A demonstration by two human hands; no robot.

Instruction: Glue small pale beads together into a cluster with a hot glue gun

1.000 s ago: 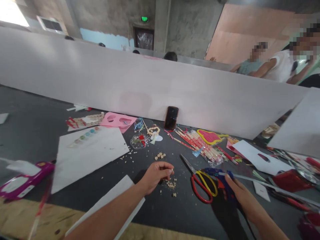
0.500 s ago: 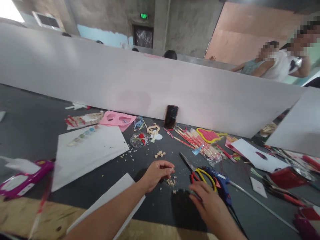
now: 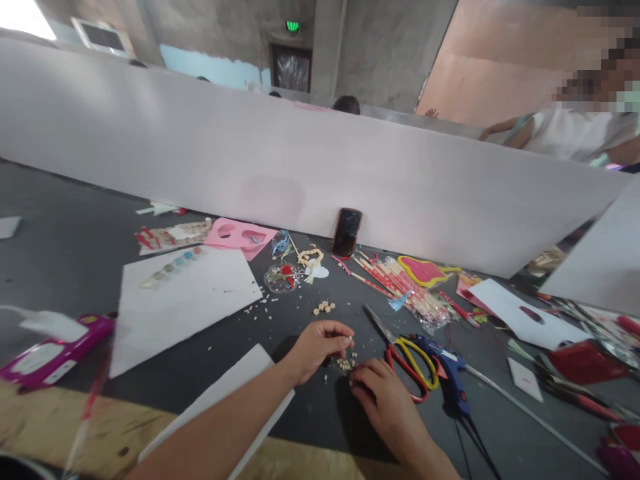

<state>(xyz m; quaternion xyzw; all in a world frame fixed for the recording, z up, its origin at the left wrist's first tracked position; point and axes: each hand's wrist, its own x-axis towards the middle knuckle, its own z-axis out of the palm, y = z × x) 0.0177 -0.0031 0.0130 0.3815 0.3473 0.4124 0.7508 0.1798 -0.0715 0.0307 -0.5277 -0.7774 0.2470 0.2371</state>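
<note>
My left hand (image 3: 317,350) hangs just above a small pile of pale beads (image 3: 345,364), its fingertips pinched on what looks like one small bead. My right hand (image 3: 383,400) rests beside the pile with curled fingers, and nothing shows in it. To its right lie red-and-yellow-handled scissors (image 3: 411,368), and a blue hot glue gun (image 3: 450,380) sits just beyond them. Loose beads are scattered across the dark tabletop (image 3: 310,413).
A tall white board (image 3: 300,160) runs along the far side, with a phone (image 3: 347,232) leaning against it. Nearby lie a pink foam cut-out (image 3: 240,237), a bagged bundle of sticks (image 3: 405,293) and white sheets (image 3: 185,307). A co-worker (image 3: 580,133) stands beyond the board.
My right hand has moved left, away from the scissors and glue gun, to beside the bead pile. My left hand stays pinched over the pile.
</note>
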